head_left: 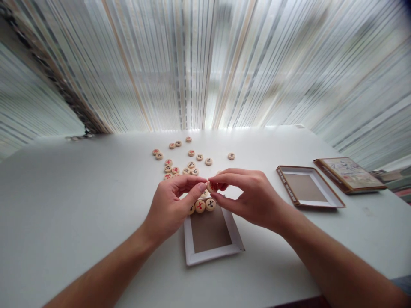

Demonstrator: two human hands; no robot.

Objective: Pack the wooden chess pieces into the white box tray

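Watching remotely, I saw the right hand pinching one red-marked disc between its fingers over the near tray, the left hand narrowed against or just beside it. The disc seemed light, stiff and smooth, best held by its rim. At least four tray discs and sixteen loose discs showed; rightward on the desk lay one brown-edged tray and one printed cover.
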